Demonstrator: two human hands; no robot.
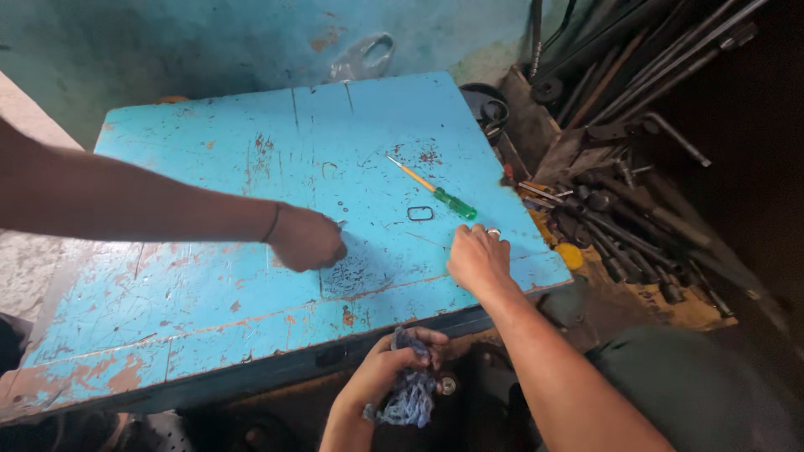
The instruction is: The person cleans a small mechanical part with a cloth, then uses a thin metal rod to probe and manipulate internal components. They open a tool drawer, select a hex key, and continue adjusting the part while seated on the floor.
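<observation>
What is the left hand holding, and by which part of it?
The left hand grips a blue-grey rag by its upper end; the rest hangs loose below.

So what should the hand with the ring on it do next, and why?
Probably slide the right hand forward to the green-handled screwdriver. It lies untouched just beyond the fingers on the blue table, beside a small dark oblong ring. The left hand is already full, gripping a bluish rag below the table edge.
</observation>
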